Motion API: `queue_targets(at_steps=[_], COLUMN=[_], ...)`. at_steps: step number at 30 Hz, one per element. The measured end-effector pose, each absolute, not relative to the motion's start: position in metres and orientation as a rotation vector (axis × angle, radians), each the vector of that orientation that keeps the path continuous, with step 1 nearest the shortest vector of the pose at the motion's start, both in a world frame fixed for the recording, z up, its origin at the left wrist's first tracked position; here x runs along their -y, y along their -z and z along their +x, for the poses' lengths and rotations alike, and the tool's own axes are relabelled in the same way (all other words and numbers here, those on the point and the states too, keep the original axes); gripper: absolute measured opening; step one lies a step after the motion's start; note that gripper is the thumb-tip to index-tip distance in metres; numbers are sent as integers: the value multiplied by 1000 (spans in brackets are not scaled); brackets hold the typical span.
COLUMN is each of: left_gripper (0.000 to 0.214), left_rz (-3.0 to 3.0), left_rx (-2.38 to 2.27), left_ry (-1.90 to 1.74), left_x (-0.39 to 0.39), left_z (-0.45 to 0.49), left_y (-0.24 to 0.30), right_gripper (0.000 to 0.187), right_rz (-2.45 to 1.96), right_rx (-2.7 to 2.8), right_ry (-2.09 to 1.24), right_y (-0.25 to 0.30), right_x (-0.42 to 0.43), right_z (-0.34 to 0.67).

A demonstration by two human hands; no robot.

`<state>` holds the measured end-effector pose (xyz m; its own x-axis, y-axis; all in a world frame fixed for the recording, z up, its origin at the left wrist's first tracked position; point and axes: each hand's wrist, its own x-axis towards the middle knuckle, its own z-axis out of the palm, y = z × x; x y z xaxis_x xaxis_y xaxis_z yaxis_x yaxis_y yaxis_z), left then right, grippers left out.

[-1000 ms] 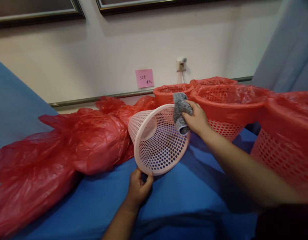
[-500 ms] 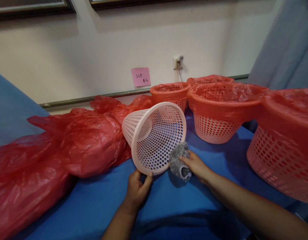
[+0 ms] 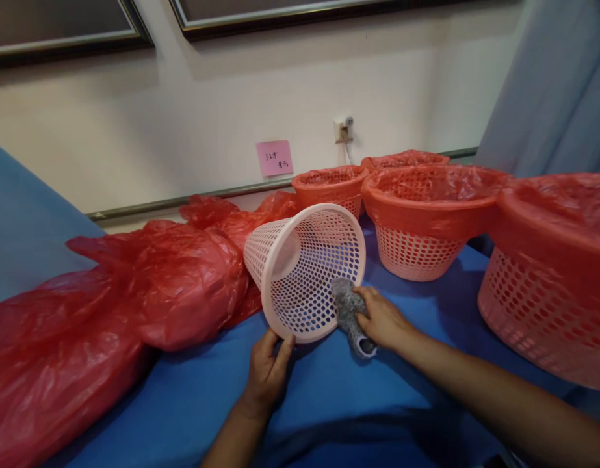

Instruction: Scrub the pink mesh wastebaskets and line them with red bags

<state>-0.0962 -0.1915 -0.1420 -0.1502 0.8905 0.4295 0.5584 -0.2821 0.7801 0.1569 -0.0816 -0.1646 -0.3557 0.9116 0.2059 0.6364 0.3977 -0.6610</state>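
Note:
A pale pink perforated basket point(image 3: 300, 266) lies on its side on the blue table cover point(image 3: 329, 403), its open mouth turned toward me. My left hand point(image 3: 268, 370) grips the lower edge of its rim. My right hand point(image 3: 382, 318) is closed on a grey cloth point(image 3: 347, 311) and presses it against the right side of the rim.
A heap of red plastic bags point(image 3: 114, 305) lies to the left of the basket. Several pink baskets lined with red bags point(image 3: 426, 214) stand along the back and right. A pink note point(image 3: 274, 158) and a wall socket point(image 3: 342, 128) are on the wall behind.
My right hand carried the cloth from the basket's upper right edge down to the table, then up against the lower right of the rim. The left hand kept its hold.

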Motion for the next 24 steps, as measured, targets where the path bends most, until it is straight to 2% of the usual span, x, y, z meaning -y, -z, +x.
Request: queue_targets(at_steps=[3, 6, 10, 15, 17, 21, 24], left_gripper=[28, 30, 37, 14, 15, 17, 21], left_rz=[1843, 1741, 1431, 1289, 1259, 1091, 973], left_rx=[-1659, -1641, -1378, -909, -864, -926, -989], left_ry=[-1482, -1588, -1955, -2049, -1981, -1862, -1749], left_x=[191, 189, 182, 169, 161, 138, 115], left_z=[-96, -93, -86, -79, -78, -78, -77], left_y=[124, 93, 36, -25, -35, -31, -18], right_gripper=[54, 55, 59, 53, 50, 38, 36], right_rz=[-1378, -1372, -1357, -1188, -1077, -865, -793], right_rx=[1784, 1456, 1290, 1531, 1728, 2077, 2176], right_ry=[-581, -658, -772, -892, -891, -878, -856], right_y=[179, 191, 198, 192, 186, 174, 169], right_x=[68, 62, 54, 66, 76, 91, 94], right_z=[178, 192, 197, 188, 185, 186, 188])
